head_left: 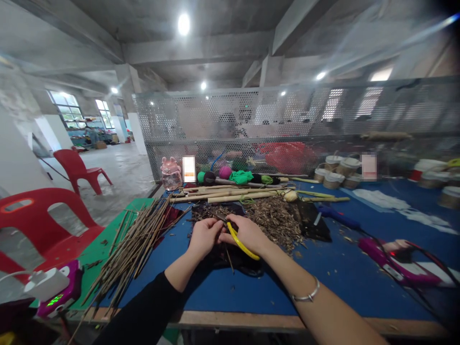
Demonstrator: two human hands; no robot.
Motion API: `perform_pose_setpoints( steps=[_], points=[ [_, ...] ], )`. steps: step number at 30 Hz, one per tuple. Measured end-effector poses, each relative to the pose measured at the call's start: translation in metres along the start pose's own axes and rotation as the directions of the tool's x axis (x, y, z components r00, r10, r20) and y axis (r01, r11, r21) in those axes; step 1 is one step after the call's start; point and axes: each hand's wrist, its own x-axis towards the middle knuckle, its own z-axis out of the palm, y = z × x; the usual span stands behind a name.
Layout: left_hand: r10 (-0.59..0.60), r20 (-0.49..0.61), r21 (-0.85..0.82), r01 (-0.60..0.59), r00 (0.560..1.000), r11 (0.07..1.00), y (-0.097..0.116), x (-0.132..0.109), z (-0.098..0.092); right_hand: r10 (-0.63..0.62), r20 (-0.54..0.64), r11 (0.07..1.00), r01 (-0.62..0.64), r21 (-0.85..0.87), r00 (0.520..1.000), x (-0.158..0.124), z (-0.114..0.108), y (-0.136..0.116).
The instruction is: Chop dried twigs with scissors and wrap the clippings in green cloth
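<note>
Left hand (pixel 204 237) pinches one twig (pixel 229 261), right hand (pixel 249 232) grips one yellow-handled tool (pixel 237 241), two red chairs (pixel 32 225) standing apart.

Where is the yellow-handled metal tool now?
In the head view's centre, the yellow-handled metal tool is in the right hand, beside the left hand.

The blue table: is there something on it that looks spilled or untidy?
A few brown bits lie loose on the blue table, apart from the heap of chips, as if spilled. At the left, some thin sticks poke past the near edge, which looks untidy.
</note>
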Motion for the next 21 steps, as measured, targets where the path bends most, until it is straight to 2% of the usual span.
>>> perform_pose_setpoints(
  steps=[5, 11, 21],
  points=[
    [-0.105, 0.016, -0.01, 0.105, 0.994, 0.994, -0.001, -0.0023, 0.0017, 0.017, -0.027, 1.0, -0.017, 0.003, 1.0, 0.0006, 0.0011, -0.0004],
    [-0.128, 0.092, -0.06, 0.134, 0.988, 0.989, -0.0034, -0.0034, 0.0027, -0.003, 0.009, 1.0, 0.003, 0.004, 1.0, 0.0024, 0.0066, 0.0004],
    [-0.166, 0.051, -0.104, 0.17, 0.985, 0.98, -0.0073, -0.0037, 0.0038, 0.054, 0.052, 0.998, -0.055, 0.013, 0.997, 0.0018, 0.0005, -0.0023]
  ],
)
